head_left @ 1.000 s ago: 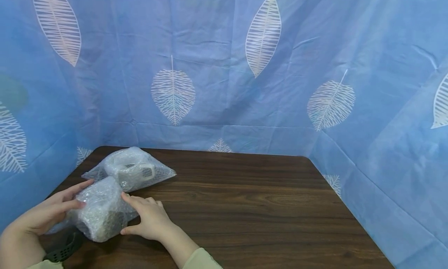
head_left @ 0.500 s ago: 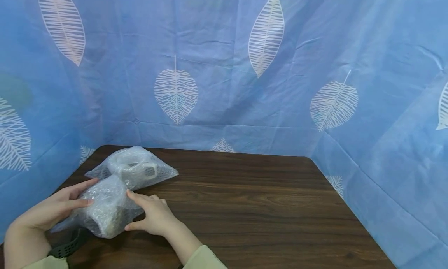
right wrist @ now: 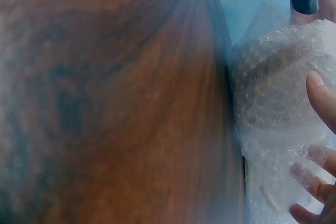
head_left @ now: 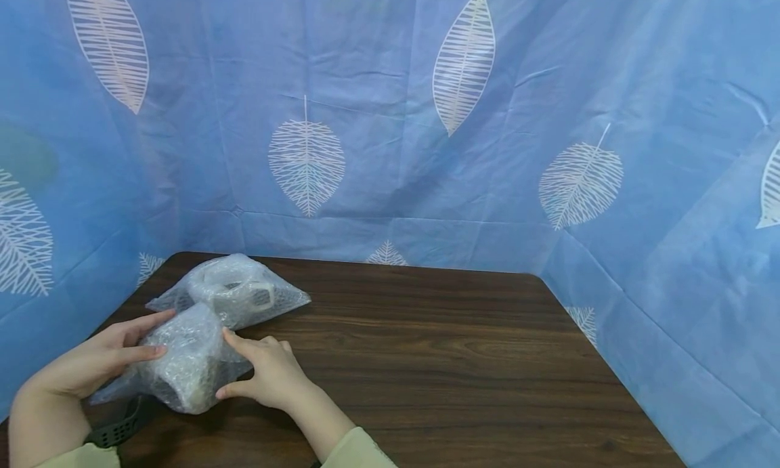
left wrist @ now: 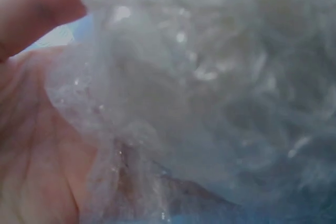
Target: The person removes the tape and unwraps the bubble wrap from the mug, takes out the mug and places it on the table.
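Both hands hold a bubble-wrap package (head_left: 189, 363) at the left front of the table. My left hand (head_left: 100, 359) grips its left side, with thumb and index finger spread over the wrap. Against the right side, the thumb and fingers of my right hand (head_left: 265, 373) are curved around it. What the package contains is blurred by the plastic. In the left wrist view crinkled bubble wrap (left wrist: 199, 77) fills most of the picture beside the palm. Right-hand fingertips touch the bubble wrap (right wrist: 278, 82) in the right wrist view.
Right behind stands a second bubble-wrap bag (head_left: 237, 292), with a white object with a loop-shaped part inside. Both lie on a dark wood table (head_left: 457, 359). A blue leaf-patterned curtain (head_left: 378, 163) encloses the back and sides. A dark strap (head_left: 116, 431) circles the left wrist.
The held package has tilted slightly between the hands, its lower end swinging a little to the right. The whole view has shifted slightly. The bag behind stays in place.
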{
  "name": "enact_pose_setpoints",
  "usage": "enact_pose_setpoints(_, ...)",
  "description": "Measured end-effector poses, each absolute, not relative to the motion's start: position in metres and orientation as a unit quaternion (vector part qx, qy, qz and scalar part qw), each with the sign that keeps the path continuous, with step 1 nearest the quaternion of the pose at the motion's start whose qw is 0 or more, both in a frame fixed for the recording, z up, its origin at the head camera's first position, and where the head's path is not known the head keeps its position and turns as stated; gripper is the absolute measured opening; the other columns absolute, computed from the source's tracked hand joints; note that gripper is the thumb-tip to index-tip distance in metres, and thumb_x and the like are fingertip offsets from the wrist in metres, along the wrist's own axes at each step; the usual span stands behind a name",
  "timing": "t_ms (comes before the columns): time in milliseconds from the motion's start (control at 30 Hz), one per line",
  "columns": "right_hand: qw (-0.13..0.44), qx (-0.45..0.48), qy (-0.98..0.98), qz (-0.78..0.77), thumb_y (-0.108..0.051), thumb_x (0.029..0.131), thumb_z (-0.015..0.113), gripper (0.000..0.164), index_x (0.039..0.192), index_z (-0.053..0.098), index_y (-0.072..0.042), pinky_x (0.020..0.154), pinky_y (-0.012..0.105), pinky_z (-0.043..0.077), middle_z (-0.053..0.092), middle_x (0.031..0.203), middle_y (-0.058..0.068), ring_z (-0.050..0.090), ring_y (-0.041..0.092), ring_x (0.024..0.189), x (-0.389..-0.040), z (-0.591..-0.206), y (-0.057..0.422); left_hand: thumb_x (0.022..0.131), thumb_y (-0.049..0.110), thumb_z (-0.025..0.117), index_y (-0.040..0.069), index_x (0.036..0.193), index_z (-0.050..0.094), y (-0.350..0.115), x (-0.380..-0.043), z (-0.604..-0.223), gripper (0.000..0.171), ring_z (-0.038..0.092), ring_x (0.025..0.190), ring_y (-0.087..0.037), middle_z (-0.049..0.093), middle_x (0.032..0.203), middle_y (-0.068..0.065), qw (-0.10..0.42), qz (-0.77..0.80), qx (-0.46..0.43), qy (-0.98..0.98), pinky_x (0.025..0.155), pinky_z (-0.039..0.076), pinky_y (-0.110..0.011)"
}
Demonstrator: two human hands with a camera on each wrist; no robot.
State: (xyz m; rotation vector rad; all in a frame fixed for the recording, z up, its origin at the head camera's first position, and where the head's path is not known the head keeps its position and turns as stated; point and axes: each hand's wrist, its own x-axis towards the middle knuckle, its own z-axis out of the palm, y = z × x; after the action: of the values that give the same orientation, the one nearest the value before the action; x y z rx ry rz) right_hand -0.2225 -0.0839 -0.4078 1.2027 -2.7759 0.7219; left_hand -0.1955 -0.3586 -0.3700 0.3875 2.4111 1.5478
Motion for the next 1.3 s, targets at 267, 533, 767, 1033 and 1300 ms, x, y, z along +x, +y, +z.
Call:
enact_pose_setpoints(267, 0.064, 0.377, -0.897, 0.220, -0.055, 0.078, 0.068, 0.086, 0.150, 0.025, -0.038, 0.092, 0.019, 0.032, 0.046, 0.139, -0.018, 0.049, 0.000, 0.107, -0.221, -0.405, -0.085, 0.100, 0.012, 0.051, -0.011, 0.148, 0.003, -0.358, -0.197, -0.366, 0.072, -0.006, 0.127, -0.065, -0.012, 0.148, -0.038, 0.124, 0.522, 0.142, 0.832, 0.088, 0.023, -0.077)
enact_pose_setpoints(533, 0.078, 0.378, -0.892, 0.233, -0.055, 0.078, 0.068, 0.087, 0.151, 0.026, -0.035, 0.096, 0.022, 0.033, 0.050, 0.135, -0.017, 0.049, 0.001, 0.109, -0.221, -0.404, -0.080, 0.099, 0.011, 0.051, -0.009, 0.149, 0.004, -0.354, -0.198, -0.359, 0.072, -0.002, 0.129, -0.061, -0.007, 0.151, -0.035, 0.111, 0.515, 0.160, 0.835, 0.092, 0.029, -0.071)
enact_pose_setpoints(767, 0.115, 0.388, -0.881, 0.244, -0.054, 0.075, 0.071, 0.089, 0.150, 0.030, -0.031, 0.094, 0.021, 0.034, 0.054, 0.131, -0.015, 0.050, 0.000, 0.104, -0.223, -0.402, -0.073, 0.099, 0.013, 0.052, -0.007, 0.150, 0.008, -0.345, -0.197, -0.348, 0.071, 0.002, 0.131, -0.059, -0.002, 0.152, -0.034, 0.101, 0.504, 0.164, 0.842, 0.088, 0.046, -0.034)
enact_pose_setpoints(1033, 0.133, 0.383, -0.876, 0.260, -0.053, 0.074, 0.073, 0.090, 0.150, 0.030, -0.031, 0.096, 0.024, 0.034, 0.055, 0.129, -0.017, 0.050, 0.000, 0.104, -0.224, -0.398, -0.065, 0.097, 0.016, 0.058, -0.003, 0.152, 0.012, -0.333, -0.192, -0.337, 0.074, 0.022, 0.132, -0.051, 0.005, 0.151, -0.036, 0.090, 0.472, 0.159, 0.862, 0.081, 0.049, -0.029)
enact_pose_setpoints(1300, 0.142, 0.380, -0.870, 0.282, -0.048, 0.074, 0.075, 0.089, 0.150, 0.033, -0.029, 0.099, 0.027, 0.034, 0.058, 0.127, -0.015, 0.051, 0.002, 0.105, -0.228, -0.396, -0.057, 0.090, 0.013, 0.068, -0.005, 0.151, 0.012, -0.320, -0.195, -0.333, 0.085, 0.020, 0.130, -0.055, 0.008, 0.150, -0.037, 0.080, 0.464, 0.184, 0.863, 0.081, 0.050, -0.033)
